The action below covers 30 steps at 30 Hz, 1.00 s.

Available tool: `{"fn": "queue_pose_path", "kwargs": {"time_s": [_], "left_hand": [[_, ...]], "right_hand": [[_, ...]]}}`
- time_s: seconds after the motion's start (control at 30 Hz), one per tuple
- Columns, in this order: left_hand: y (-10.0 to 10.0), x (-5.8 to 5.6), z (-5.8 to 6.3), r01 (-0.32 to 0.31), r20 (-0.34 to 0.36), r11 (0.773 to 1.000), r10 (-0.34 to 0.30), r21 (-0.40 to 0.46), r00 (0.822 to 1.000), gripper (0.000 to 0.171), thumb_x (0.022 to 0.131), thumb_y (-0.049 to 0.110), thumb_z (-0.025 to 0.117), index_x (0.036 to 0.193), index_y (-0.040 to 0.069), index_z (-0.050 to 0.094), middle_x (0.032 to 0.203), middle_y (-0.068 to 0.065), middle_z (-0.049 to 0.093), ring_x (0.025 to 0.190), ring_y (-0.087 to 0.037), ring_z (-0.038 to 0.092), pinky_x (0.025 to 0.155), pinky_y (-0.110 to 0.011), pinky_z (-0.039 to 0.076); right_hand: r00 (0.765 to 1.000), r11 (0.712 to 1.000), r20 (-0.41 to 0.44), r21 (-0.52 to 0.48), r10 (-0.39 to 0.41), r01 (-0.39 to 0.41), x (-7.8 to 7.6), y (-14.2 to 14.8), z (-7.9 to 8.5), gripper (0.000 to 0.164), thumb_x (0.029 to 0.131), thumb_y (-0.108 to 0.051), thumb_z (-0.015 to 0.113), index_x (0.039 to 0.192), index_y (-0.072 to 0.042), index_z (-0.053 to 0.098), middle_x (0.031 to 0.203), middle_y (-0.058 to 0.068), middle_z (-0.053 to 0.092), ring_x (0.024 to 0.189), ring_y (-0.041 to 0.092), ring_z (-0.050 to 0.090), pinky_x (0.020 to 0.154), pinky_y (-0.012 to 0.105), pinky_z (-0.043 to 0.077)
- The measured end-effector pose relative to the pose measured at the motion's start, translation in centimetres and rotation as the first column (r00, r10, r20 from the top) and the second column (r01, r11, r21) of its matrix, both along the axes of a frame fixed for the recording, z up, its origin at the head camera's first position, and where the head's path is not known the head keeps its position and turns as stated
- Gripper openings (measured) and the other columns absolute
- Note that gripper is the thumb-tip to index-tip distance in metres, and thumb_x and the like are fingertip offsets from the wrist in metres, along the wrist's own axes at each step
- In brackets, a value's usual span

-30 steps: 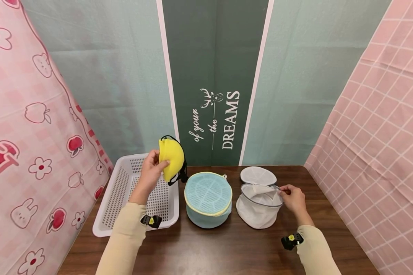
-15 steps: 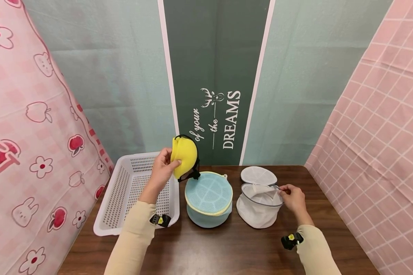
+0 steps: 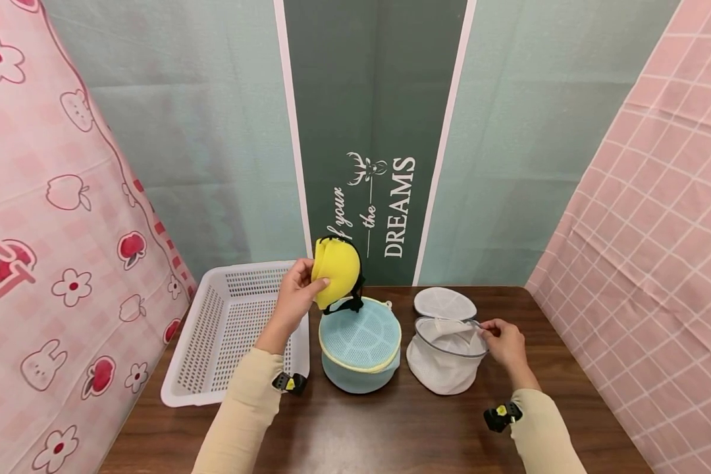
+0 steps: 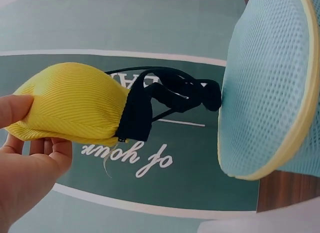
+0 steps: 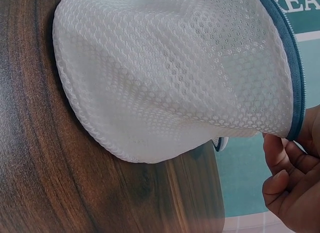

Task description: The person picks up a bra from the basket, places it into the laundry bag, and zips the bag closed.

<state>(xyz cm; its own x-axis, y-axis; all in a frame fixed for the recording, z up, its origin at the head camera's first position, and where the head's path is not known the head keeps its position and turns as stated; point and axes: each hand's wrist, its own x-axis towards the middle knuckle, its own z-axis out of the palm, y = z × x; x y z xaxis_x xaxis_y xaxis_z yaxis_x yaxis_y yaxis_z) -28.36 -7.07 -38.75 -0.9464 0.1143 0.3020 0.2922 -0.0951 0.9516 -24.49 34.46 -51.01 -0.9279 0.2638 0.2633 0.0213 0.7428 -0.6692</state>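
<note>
A folded yellow ribbed bra (image 3: pixel 339 268) with black straps hangs in the air over the blue mesh laundry bag (image 3: pixel 360 339). My left hand (image 3: pixel 293 295) pinches its cup edge, thumb on one side and fingers on the other. In the left wrist view the black straps (image 4: pixel 172 90) dangle towards the blue bag. To the right stands a white mesh laundry bag (image 3: pixel 441 370), its round lid (image 3: pixel 445 302) folded back. My right hand (image 3: pixel 505 343) pinches the dark zipped rim of that bag, as the right wrist view also shows (image 5: pixel 295 170).
A white perforated plastic basket (image 3: pixel 204 289) stands at the left on the brown wooden table (image 3: pixel 355 434). The blue bag sits between basket and white bag, its yellow-edged lid lying over the top. Patterned cloths hang at the back and both sides.
My left hand has carried the bra rightwards, from above the basket's right side to over the blue bag. My right hand stays at the white bag's rim.
</note>
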Motion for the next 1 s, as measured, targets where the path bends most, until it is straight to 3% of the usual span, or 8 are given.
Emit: {"fn": "queue_pose_path", "kwargs": {"time_s": [0.27,0.57,0.87,1.0], "left_hand": [[1.5,0.4,-0.2,0.03,-0.025,0.999,-0.029,0.02,0.999,0.023,0.084,-0.007,0.06,0.106,-0.005,0.054,0.103,-0.018,0.057,0.092,-0.025,0.055,0.079,-0.034,0.048],[3.2,0.7,-0.4,0.15,-0.063,0.989,-0.149,0.01,0.987,0.023,0.085,-0.009,0.059,0.106,-0.007,0.053,0.096,-0.013,0.056,0.085,-0.022,0.054,0.074,-0.028,0.047],[4.5,2.6,1.3,0.194,-0.087,0.981,-0.195,-0.019,0.977,0.022,0.083,-0.014,0.056,0.104,-0.013,0.05,0.093,-0.015,0.055,0.083,-0.019,0.053,0.073,-0.026,0.046],[5.0,3.0,1.3,0.212,-0.065,0.977,-0.212,-0.011,0.975,0.021,0.084,-0.013,0.056,0.104,-0.012,0.05,0.092,-0.013,0.056,0.083,-0.019,0.053,0.073,-0.026,0.046]], "right_hand": [[1.0,1.0,-0.016,0.011,0.004,-0.004,0.1,0.1,0.0,0.008,0.083,-0.002,0.062,0.087,0.004,0.065,0.076,0.011,0.059,0.069,0.024,0.05,0.057,0.032,0.04],[1.0,1.0,-0.008,-0.004,-0.003,0.003,0.1,0.1,0.0,0.008,0.084,-0.002,0.063,0.087,0.004,0.065,0.076,0.011,0.059,0.069,0.024,0.05,0.057,0.031,0.04],[1.0,1.0,-0.028,0.004,-0.006,0.006,0.1,0.1,-0.2,0.007,0.083,-0.002,0.063,0.086,0.004,0.065,0.074,0.01,0.058,0.068,0.022,0.049,0.056,0.029,0.039],[1.0,1.0,-0.023,0.004,-0.002,0.002,0.1,0.1,-0.2,0.007,0.083,-0.002,0.063,0.086,0.004,0.065,0.075,0.01,0.059,0.068,0.023,0.049,0.057,0.03,0.039]]}}
